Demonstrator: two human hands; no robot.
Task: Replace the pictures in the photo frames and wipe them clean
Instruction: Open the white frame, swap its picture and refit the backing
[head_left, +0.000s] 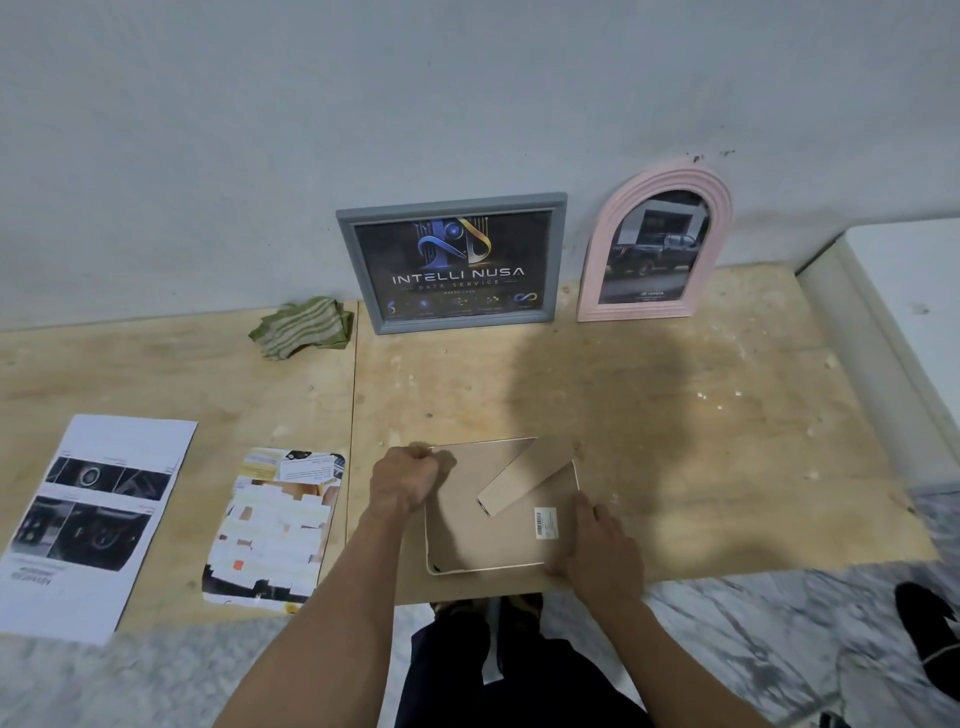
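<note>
A face-down frame (501, 514) on the table (675, 415) is pinched by the left hand (408, 480) and pressed by the right hand's (597, 545) flat fingers.

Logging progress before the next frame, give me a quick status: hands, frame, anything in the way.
Left hand fisted at face-down frame top-left corner; right hand flat on its lower-right corner. Backing still in, stand folded out. Nothing blocking; cloth lies apart.

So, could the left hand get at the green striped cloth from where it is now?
Probably yes: the left hand grips the face-down frame, and only bare plywood lies between it and the cloth, though it must let go first.
</note>
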